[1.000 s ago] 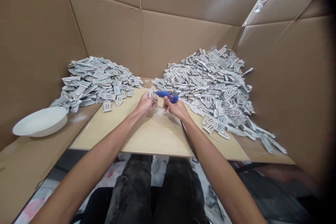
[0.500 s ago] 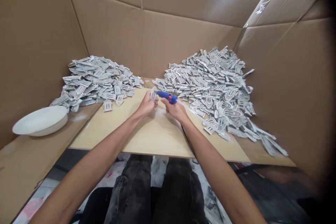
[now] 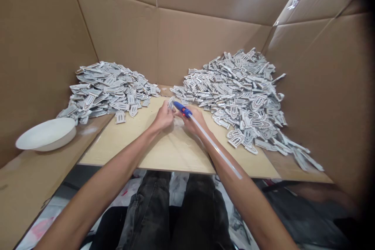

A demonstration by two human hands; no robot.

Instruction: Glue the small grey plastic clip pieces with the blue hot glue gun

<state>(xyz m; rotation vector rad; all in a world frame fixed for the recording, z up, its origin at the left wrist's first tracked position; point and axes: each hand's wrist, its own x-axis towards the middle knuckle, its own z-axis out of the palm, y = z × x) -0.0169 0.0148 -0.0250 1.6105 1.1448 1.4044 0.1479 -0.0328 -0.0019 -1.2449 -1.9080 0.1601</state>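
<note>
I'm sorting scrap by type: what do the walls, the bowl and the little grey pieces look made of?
Walls: matte brown corrugated cardboard, with fold creases. Bowl: smooth white, plastic or ceramic, unclear. Grey pieces: thin flat cut-outs with pale edges, probably painted wood or board.

Blue glue gun [image 3: 181,108] with pale glue stick [image 3: 215,146] trailing back, nozzle touching small grey-white arch-shaped cutout [image 3: 170,102] held upright above board.

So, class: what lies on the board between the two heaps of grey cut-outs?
In the head view, the left hand and right hand, holding a blue glue gun.
</note>
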